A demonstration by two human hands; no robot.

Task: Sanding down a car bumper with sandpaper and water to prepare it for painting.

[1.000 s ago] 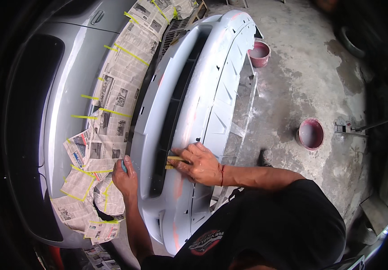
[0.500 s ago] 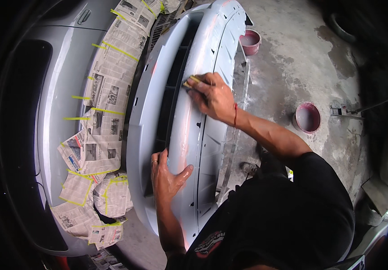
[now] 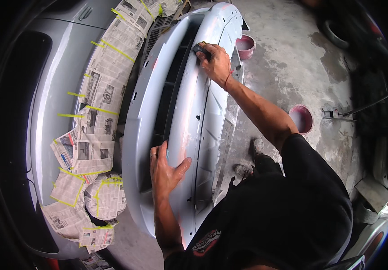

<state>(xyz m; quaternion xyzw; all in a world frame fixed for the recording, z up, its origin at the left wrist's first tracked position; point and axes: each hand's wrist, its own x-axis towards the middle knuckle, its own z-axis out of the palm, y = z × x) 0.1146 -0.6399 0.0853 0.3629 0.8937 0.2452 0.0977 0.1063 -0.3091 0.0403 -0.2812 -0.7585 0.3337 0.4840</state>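
Observation:
A long pale blue-grey car bumper (image 3: 187, 105) stretches away from me, wet and whitish along its ridge, with pinkish patches. My right hand (image 3: 215, 63) presses a small dark sanding block (image 3: 201, 50) against the ridge near the far end, its fingers closed around it. Nearer to me, my left hand (image 3: 165, 173) grips the bumper, fingers curled over the lip of the long dark opening and thumb spread on the outer face. A bit of something light blue (image 3: 167, 154) shows beside its fingers; I cannot make out what it is.
Left of the bumper stands a grey car (image 3: 54, 90), its edge masked with newspaper (image 3: 108, 85) and yellow-green tape. Two reddish buckets of cloudy liquid, one by the bumper's far end (image 3: 246, 47) and one farther right (image 3: 301, 120), stand on the concrete floor. A metal stand (image 3: 230, 121) supports the bumper.
My right hand has slid the sanding block farther away along the ridge, toward the bumper's far end. My left hand keeps its place on the bumper. The view has shifted slightly.

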